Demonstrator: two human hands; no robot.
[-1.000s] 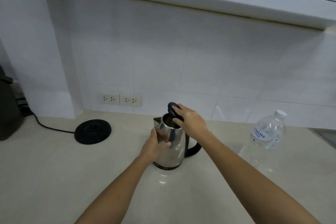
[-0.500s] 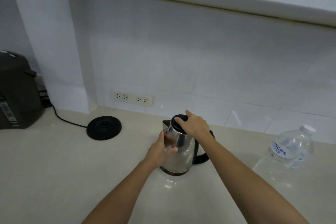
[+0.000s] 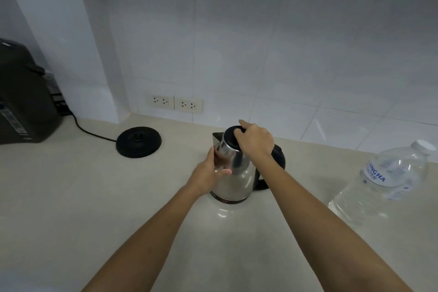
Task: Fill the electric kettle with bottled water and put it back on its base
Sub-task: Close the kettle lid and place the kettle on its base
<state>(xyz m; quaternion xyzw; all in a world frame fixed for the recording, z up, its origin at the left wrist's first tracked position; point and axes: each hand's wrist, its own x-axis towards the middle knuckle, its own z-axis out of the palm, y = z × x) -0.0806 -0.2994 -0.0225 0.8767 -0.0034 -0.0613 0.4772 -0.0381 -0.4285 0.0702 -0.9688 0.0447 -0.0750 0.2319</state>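
Note:
A stainless steel kettle (image 3: 237,178) with a black handle stands on the beige counter at centre, off its base. My left hand (image 3: 208,172) grips its left side. My right hand (image 3: 256,141) rests on the black lid (image 3: 229,138), which sits flat on the kettle's top. The round black base (image 3: 139,142) lies on the counter to the left, its cord running off left. A clear water bottle (image 3: 388,180) with a white cap and blue label stands at the right.
A dark appliance (image 3: 22,97) stands at the far left against a white pillar. Two wall sockets (image 3: 174,104) sit low on the tiled wall behind the base. The counter (image 3: 71,208) stretches to the near edge.
The lid was tilted up open a second ago; my right hand has pushed it down flat onto the kettle. The view has shifted right and closer.

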